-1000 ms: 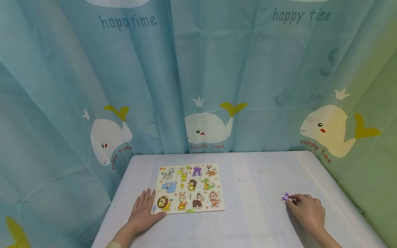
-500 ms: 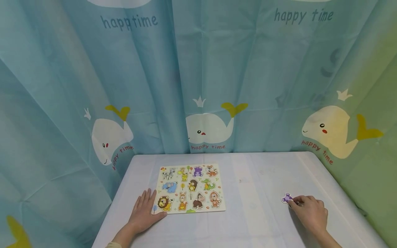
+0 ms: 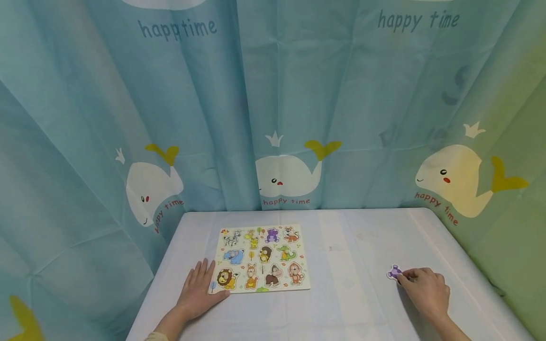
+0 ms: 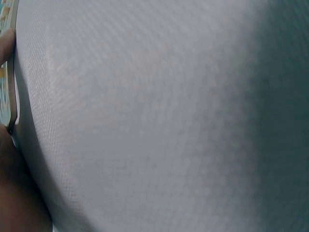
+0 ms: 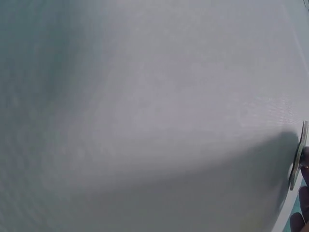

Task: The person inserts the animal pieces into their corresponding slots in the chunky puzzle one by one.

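My right hand pinches a small purple animal-shaped puzzle piece between thumb and fingers at the right side of the table. Only the thin edge of this puzzle piece shows in the right wrist view, with dark fingertips behind it. My left hand rests with straight fingers against the lower left corner of a cream puzzle board. Cartoon animals cover the board, among them a lion, a zebra and a purple hippo. At the far left of the left wrist view, the board's edge lies between thumb and finger.
A white cloth covers the table, its rounded far edge close to a blue curtain with printed whales. On the right the curtain turns green. A wide bare stretch of cloth separates board and right hand.
Over the first half second the right hand tilts slightly, and its fingers cover more of the purple piece. Left hand and board stay in place; the whole view shifts slightly.
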Available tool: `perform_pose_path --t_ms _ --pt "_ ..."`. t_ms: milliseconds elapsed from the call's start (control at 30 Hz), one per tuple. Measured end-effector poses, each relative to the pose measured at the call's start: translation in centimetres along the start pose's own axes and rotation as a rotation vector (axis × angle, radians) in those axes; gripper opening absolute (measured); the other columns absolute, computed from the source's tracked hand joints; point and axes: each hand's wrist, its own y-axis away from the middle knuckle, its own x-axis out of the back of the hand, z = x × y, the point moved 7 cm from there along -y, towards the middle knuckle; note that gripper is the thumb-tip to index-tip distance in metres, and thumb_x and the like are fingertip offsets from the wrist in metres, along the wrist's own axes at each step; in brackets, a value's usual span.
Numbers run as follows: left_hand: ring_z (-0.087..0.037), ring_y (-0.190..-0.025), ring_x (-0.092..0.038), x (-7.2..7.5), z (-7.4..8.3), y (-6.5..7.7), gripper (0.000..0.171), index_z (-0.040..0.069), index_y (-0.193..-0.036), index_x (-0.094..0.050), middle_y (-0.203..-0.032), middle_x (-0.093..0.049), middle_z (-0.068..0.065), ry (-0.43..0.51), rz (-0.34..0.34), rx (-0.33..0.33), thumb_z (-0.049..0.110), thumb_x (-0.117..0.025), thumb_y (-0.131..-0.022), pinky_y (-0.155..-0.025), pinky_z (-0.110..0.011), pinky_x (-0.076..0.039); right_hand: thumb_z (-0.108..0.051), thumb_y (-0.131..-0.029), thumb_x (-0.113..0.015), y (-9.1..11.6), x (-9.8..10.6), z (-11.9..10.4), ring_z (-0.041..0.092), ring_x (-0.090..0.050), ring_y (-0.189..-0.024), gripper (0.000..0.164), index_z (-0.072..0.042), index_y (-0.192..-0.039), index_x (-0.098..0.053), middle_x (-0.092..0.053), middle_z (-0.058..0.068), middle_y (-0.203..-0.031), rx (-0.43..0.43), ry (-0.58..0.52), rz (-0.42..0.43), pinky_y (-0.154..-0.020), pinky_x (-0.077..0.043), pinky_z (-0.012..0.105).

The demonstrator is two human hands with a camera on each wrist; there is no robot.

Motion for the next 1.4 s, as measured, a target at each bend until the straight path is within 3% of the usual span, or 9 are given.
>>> perform_pose_path --t_ms 300,733,1000,1400 --pt "-0.045 -0.154 0.001 -0.2 -0.1 -0.3 0.114 -0.001 -0.162 -0.020 -0.168 -0.007 -0.027 -0.011 -0.004 0.001 0.068 -0.068 -0.085 -0.124 -0.060 0.002 -0.024 -0.092 -0.073 -0.6 0.3 -0.9 0.050 -0.047 -0.107 0.024 -0.001 -0.099 -0.078 -0.061 0.030 -0.119 0.043 -0.086 0.001 -0.082 -0.036 0.063" --pt "-0.046 -0.154 0.001 -0.3 -0.1 -0.3 0.114 -0.001 -0.161 -0.021 -0.168 -0.007 -0.026 -0.003 -0.001 -0.003 0.068 -0.068 -0.085 -0.123 -0.061 0.002 -0.019 -0.090 -0.074 -1.0 -0.7 -2.7 0.050 -0.048 -0.107 0.018 -0.002 -0.097 -0.079 -0.064 0.027 -0.114 0.166 -0.099 -0.002 -0.079 -0.039 0.063" --pt "-0.046 -0.154 -0.001 -0.5 -0.3 -0.3 0.115 -0.003 -0.160 -0.023 -0.167 -0.010 -0.029 0.011 0.028 -0.020 0.070 -0.067 -0.084 -0.123 -0.061 0.001 -0.023 -0.093 -0.073 -0.9 -1.4 -2.6 0.054 -0.045 -0.113 0.028 0.002 -0.106 -0.076 -0.060 0.032 -0.122 0.132 -0.085 -0.053 -0.086 -0.039 0.067" --pt "-0.047 -0.154 -0.003 0.0 0.1 0.2 0.113 -0.004 -0.159 -0.027 -0.166 -0.013 -0.030 0.033 0.060 -0.041 0.067 -0.070 -0.083 -0.123 -0.062 0.002 -0.026 -0.089 -0.076 -0.8 -1.5 -2.4 0.053 -0.046 -0.112 0.027 0.000 -0.097 -0.077 -0.060 0.032 -0.120 0.081 -0.072 -0.010 -0.088 -0.039 0.067"
